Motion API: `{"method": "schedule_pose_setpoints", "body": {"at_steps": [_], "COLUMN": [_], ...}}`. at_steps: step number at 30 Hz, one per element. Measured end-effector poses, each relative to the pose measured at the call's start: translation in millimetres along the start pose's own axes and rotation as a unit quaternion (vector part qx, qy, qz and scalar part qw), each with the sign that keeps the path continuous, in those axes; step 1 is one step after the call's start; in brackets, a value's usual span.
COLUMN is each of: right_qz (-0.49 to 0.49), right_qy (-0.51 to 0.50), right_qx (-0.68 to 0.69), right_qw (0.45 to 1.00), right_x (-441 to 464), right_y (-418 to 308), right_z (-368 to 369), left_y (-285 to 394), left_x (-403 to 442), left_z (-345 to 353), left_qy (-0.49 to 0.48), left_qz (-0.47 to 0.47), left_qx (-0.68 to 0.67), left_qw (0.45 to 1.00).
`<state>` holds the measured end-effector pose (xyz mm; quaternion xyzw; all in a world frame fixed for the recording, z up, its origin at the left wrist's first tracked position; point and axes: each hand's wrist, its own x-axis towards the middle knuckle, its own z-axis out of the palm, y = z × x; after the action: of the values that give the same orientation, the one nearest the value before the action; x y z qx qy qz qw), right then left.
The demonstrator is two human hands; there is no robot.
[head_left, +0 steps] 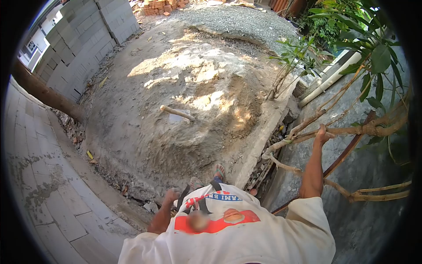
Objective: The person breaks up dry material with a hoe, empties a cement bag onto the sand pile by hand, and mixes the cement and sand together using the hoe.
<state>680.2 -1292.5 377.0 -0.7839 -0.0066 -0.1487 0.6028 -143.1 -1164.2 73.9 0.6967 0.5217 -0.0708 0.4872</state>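
Observation:
On the right, my right hand point(324, 134) is raised with its fingers closed around a bare tree branch point(347, 130). Low beside my body, my left hand point(172, 195) has its fingers curled, close to a dark strap point(183, 196) at the front of my white shirt point(233, 237). Whether the strap or anything else is inside that hand cannot be made out. Ahead of my sandalled feet point(219, 170) rises a mound of grey sand point(167, 136). A wooden handle point(178, 113) sticks out of it, with a pale flat piece point(176, 118) beside it.
A stack of light blocks point(83, 39) and a tree trunk point(48, 94) stand at left, above a block wall point(57, 207). Gravel point(237, 22) and red bricks point(158, 6) lie at the back. A concrete edge point(261, 147), a pale pipe point(327, 81) and leafy branches point(380, 57) line the right.

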Motion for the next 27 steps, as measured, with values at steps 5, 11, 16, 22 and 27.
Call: {"method": "schedule_pose_setpoints", "body": {"at_steps": [5, 11, 16, 22, 27], "right_qz": [0.005, 0.035, 0.061, 0.040, 0.081], "right_qy": [0.003, -0.034, -0.029, -0.023, -0.015], "right_qx": [0.018, -0.031, -0.061, -0.037, -0.053], "right_qw": [1.000, 0.998, 0.996, 0.998, 0.995], "right_x": [-2, -12, -11, 2, 7], "right_y": [0, -19, -21, 0, 2], "right_z": [1, -4, -3, -2, 1], "left_y": [26, -8, -55, -16, 13], "left_x": [-21, -2, 23, 5, -18], "left_z": [-8, 7, 36, 17, 12], "left_qy": [0.058, 0.042, 0.030, 0.014, 0.058], "left_qz": [0.005, 0.029, 0.072, -0.025, -0.063], "left_qx": [-0.024, 0.017, 0.109, -0.009, -0.064], "left_qw": [0.998, 0.999, 0.991, 1.000, 0.994]}}
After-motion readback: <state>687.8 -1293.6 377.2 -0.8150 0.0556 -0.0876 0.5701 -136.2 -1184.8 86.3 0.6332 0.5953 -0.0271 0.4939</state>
